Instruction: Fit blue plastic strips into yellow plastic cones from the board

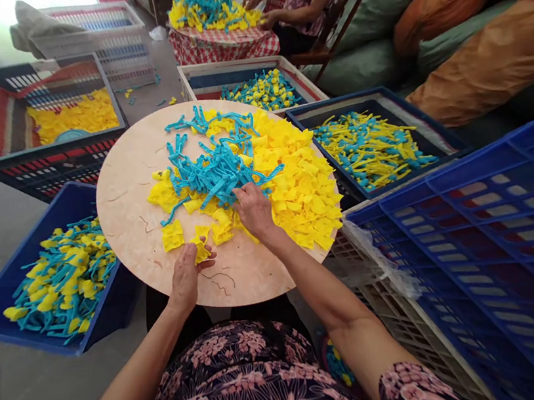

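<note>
Against blue pile (218, 170), apparently, right hand (255, 211)

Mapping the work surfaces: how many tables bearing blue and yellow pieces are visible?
2: the round table nearest the camera, with the left hand and right hand over it, and the red-checked table at the back.

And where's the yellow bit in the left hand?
In the head view, the yellow bit is in the left hand, over the near side of the round table, just right of a loose yellow square.
</note>
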`<state>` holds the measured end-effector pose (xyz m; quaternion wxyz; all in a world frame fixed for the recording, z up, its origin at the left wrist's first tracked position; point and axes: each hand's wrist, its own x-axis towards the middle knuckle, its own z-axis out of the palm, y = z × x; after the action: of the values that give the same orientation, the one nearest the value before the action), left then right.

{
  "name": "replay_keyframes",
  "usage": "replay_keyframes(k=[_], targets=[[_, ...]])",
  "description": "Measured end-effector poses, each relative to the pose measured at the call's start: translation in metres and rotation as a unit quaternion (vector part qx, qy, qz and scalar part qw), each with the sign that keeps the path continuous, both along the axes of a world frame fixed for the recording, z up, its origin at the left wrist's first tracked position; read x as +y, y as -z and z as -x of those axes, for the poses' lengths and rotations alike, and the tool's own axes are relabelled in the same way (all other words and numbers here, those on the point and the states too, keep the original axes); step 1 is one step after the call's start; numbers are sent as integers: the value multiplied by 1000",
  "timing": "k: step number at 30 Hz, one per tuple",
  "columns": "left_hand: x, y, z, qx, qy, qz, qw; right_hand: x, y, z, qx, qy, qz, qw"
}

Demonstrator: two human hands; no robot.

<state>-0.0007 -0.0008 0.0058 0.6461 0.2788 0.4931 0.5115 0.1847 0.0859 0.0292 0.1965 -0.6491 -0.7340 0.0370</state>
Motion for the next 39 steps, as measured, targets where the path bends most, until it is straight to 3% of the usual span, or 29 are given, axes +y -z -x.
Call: replay_keyframes(k=[4, 6, 8, 10, 12, 14, 15, 20, 25, 29, 35, 39], targets=[[-2, -7, -1, -105, -11, 69, 992, 19, 7, -7, -33, 18, 43, 998], [-2, -10, -1, -132, -3, 82, 988, 20, 8, -12, 27, 22, 44, 998], [-2, -11, -2, -147, 8, 84, 986, 18, 6, -20, 157, 37, 36, 986], [-2, -10, -3, -156, 14, 82, 984, 15, 1, -28, 335, 64, 40, 939], [-1, -9, -5, -159, 15, 86, 983, 10, -4, -34, 497, 85, 61, 861], [-1, -8, -7, -162, 13, 90, 983, 3, -9, -36, 595, 77, 79, 796], [-2, -8, -8, -163, 11, 93, 982, -2, -10, -35, 617, 63, 82, 780], [-5, -13, -8, -169, 0, 123, 978, -28, -3, -26, 607, -15, 86, 790], [-7, -19, -6, -185, -19, 149, 971, -62, 3, -11, 626, -85, 140, 762], [-8, -20, -6, -205, -28, 115, 972, -98, 4, 14, 577, -136, 167, 788], [-15, -23, -8, -233, -55, 90, 967, -125, 14, 35, 314, -211, 102, 920], [-18, -25, -6, -236, -57, 73, 967, -129, 11, 35, 195, -199, 69, 958]])
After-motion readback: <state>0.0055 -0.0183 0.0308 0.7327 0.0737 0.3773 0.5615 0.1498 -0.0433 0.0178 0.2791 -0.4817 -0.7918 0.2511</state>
